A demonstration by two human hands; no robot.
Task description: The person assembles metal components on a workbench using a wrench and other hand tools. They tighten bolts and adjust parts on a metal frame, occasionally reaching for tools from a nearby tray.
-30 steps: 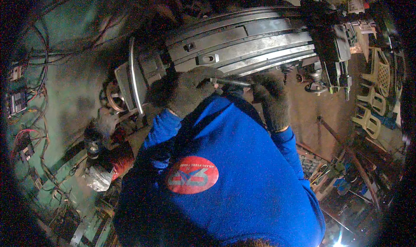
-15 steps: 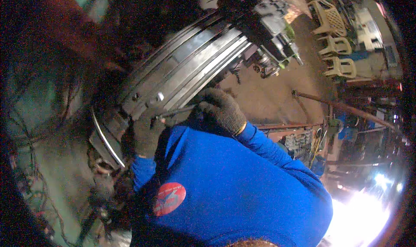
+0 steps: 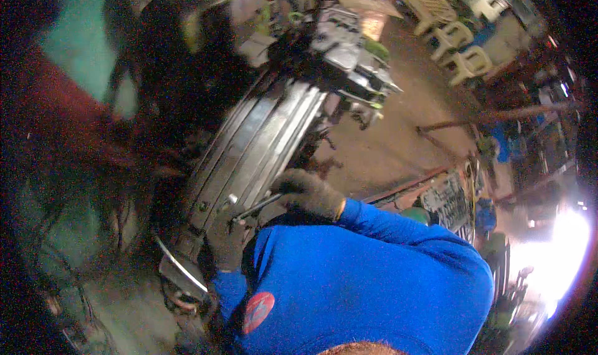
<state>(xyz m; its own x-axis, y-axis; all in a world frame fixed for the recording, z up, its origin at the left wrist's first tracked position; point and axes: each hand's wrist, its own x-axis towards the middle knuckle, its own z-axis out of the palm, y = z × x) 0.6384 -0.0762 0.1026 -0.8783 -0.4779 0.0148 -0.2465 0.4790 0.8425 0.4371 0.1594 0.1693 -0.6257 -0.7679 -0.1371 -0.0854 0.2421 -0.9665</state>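
Both my hands wear grey-brown knit work gloves. My right hand [image 3: 310,194] is closed around one end of a thin dark metal rod [image 3: 261,204], which looks like a tool handle. At the rod's other end, my left hand [image 3: 225,240] has its fingers closed, thumb beside the tip; the glove partly hides that end. The rod slants across the near end of a long machine bed [image 3: 252,140] with shiny parallel slideways, like a lathe's. A small bright knob or bolt head [image 3: 232,198] stands out on the bed just beyond my left hand.
A machine carriage [image 3: 339,50] sits at the bed's far end. A curved bright metal edge [image 3: 180,265] lies left of my left arm. Right of me are a tray of metal parts [image 3: 445,202] and a slanting rusty bar [image 3: 498,116]. Pale plastic chairs [image 3: 451,40] stand farther back.
The whole view has swung, so the bed and both hands appear lower in the picture. Both hands still hold the rod, with little visible change in their grip.
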